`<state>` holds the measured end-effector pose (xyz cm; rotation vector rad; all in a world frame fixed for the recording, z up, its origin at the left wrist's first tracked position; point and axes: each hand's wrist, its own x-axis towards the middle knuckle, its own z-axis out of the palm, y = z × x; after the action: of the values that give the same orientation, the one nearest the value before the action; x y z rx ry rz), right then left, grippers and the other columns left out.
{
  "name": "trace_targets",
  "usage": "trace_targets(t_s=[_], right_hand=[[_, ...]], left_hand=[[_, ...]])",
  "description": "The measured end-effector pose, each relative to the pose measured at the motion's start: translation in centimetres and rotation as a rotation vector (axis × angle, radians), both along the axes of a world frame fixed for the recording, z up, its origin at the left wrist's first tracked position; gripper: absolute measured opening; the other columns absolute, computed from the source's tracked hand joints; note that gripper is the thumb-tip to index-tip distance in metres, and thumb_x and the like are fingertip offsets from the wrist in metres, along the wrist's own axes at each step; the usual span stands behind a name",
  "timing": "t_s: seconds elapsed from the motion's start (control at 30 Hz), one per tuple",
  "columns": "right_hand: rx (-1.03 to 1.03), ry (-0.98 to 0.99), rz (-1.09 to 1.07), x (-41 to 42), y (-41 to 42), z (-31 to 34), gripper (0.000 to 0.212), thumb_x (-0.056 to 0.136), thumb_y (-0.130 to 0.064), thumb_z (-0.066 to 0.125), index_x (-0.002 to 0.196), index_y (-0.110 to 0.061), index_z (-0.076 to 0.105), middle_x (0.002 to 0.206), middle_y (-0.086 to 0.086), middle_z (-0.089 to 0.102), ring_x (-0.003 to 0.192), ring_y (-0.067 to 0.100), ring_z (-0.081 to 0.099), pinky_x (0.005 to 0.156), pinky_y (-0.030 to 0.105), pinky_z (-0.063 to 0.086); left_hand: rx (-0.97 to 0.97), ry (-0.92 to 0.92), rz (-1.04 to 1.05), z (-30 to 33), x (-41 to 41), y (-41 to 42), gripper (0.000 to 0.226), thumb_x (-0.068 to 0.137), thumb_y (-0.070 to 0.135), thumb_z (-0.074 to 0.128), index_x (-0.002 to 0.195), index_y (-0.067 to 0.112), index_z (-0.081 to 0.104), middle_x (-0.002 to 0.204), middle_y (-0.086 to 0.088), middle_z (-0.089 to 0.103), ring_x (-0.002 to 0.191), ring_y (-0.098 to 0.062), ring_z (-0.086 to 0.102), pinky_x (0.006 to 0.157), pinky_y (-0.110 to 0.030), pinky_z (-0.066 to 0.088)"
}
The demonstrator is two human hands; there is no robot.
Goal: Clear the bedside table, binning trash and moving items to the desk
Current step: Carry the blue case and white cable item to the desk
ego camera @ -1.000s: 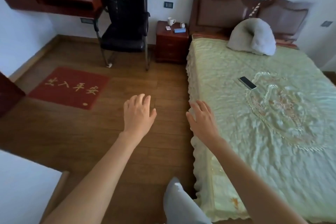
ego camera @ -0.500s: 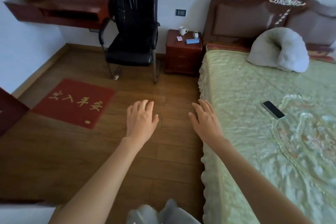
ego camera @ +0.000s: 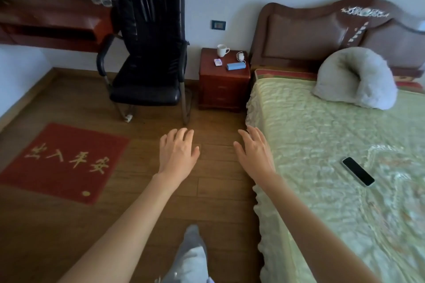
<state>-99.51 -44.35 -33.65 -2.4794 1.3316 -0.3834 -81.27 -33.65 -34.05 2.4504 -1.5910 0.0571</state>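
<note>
The red-brown bedside table [ego camera: 224, 89] stands against the far wall between a chair and the bed. On its top sit a white mug [ego camera: 222, 50], a small white and pink packet [ego camera: 218, 62], a blue box [ego camera: 235, 66] and a white charger with its cord [ego camera: 240, 56]. The dark wooden desk [ego camera: 53, 23] hangs on the wall at upper left. My left hand [ego camera: 177, 151] and my right hand [ego camera: 254, 151] are stretched out in front of me over the floor, both empty with fingers apart, well short of the table.
A black office chair [ego camera: 149, 53] stands between desk and bedside table. The bed with a green cover [ego camera: 333, 167] fills the right side, with a black phone [ego camera: 358, 171] and a grey pillow [ego camera: 356, 78] on it. A red mat [ego camera: 66, 161] lies on the wooden floor at left.
The view has come closer to the bedside table and chair, which now look larger. Both hands stay open and stretched forward in the same pose.
</note>
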Motion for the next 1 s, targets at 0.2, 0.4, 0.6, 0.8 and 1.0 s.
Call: trace_targets(t_s=[0.2, 0.4, 0.6, 0.8, 1.0], right_hand=[[-0.007, -0.003, -0.071, 7.2, -8.2, 0.7, 0.047, 0.099, -0.034, 0.043, 0.140, -0.011, 0.043, 0.152, 0.013, 0.034, 0.144, 0.028, 0.022, 0.117, 0.043, 0.023], [0.011, 0.067, -0.112, 10.3, -15.8, -0.6, 0.047, 0.099, -0.035, 0.042, 0.140, -0.012, 0.044, 0.151, 0.013, 0.034, 0.144, 0.029, 0.022, 0.117, 0.045, 0.023], [-0.021, 0.111, -0.081, 13.6, -26.3, -2.4, 0.046, 0.099, -0.035, 0.041, 0.139, -0.012, 0.045, 0.150, 0.014, 0.036, 0.143, 0.030, 0.023, 0.115, 0.046, 0.025], [-0.077, 0.123, -0.084, 16.4, -37.7, -2.5, 0.045, 0.098, -0.034, 0.043, 0.136, -0.010, 0.048, 0.146, 0.016, 0.042, 0.140, 0.034, 0.030, 0.112, 0.048, 0.031], [-0.086, 0.149, -0.073, 18.8, -47.1, -2.2, 0.044, 0.097, -0.034, 0.046, 0.134, -0.010, 0.051, 0.144, 0.016, 0.045, 0.138, 0.033, 0.034, 0.110, 0.048, 0.033]], left_hand=[[-0.003, -0.022, -0.072, 0.8, 7.0, -10.1, 0.049, 0.091, 0.037, 0.053, 0.133, 0.012, 0.049, 0.135, -0.008, 0.052, 0.126, -0.026, 0.044, 0.105, -0.044, 0.036], [0.014, -0.007, -0.100, -0.6, 11.9, -17.6, 0.048, 0.088, 0.035, 0.057, 0.130, 0.010, 0.052, 0.131, -0.010, 0.055, 0.123, -0.028, 0.048, 0.102, -0.046, 0.040], [0.029, -0.005, -0.089, -2.4, 16.1, -27.5, 0.048, 0.087, 0.035, 0.058, 0.129, 0.011, 0.052, 0.130, -0.009, 0.055, 0.122, -0.028, 0.048, 0.100, -0.046, 0.041], [-0.007, -0.042, -0.076, -1.8, 19.5, -39.2, 0.046, 0.086, 0.030, 0.061, 0.126, 0.010, 0.055, 0.127, -0.010, 0.058, 0.119, -0.029, 0.051, 0.100, -0.047, 0.042], [0.007, -0.010, -0.087, -2.3, 21.1, -47.8, 0.043, 0.085, 0.029, 0.062, 0.124, 0.010, 0.057, 0.125, -0.011, 0.059, 0.117, -0.029, 0.053, 0.097, -0.048, 0.044]])
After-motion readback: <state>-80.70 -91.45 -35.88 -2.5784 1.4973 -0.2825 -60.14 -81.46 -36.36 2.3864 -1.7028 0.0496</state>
